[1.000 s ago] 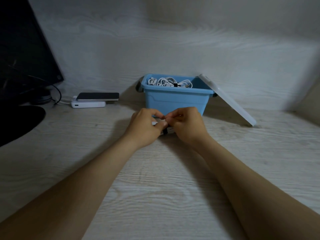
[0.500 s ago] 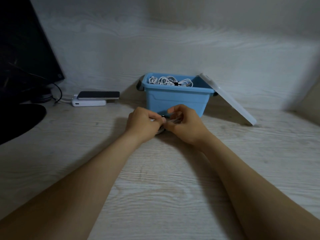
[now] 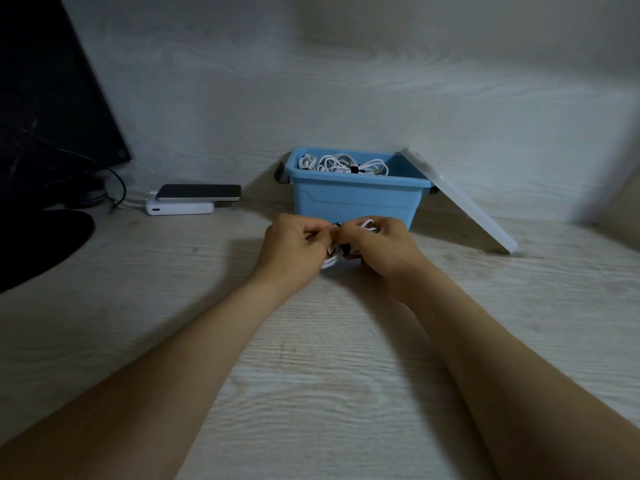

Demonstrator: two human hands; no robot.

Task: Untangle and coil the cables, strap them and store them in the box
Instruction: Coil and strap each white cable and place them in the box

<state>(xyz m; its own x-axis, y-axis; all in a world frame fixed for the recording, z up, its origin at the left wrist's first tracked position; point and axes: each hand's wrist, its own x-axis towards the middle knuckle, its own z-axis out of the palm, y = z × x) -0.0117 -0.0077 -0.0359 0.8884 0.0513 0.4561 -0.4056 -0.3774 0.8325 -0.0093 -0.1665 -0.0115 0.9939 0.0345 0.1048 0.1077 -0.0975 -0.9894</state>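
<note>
Two bare hands meet just in front of one blue plastic storage box [image 3: 356, 202], which stands open on the pale wood-grain table [image 3: 311, 375]. Between them is one coiled white cable [image 3: 369, 223], with one black strap [image 3: 345, 251] across its middle. The left hand [image 3: 294, 247] pinches the coil from the left with curled fingers. The right hand [image 3: 384, 247] grips it from the right, and a loop shows above its knuckles. The coil is close above the table, near the box's front wall.

In the box lies a heap of strapped white cables [image 3: 341, 165], too tangled to count. One translucent white lid [image 3: 460, 206] leans on the box's right side. At the left, one dark smartphone [image 3: 201, 192] lies on one white power bank [image 3: 180, 207], beside one black monitor [image 3: 45, 116].
</note>
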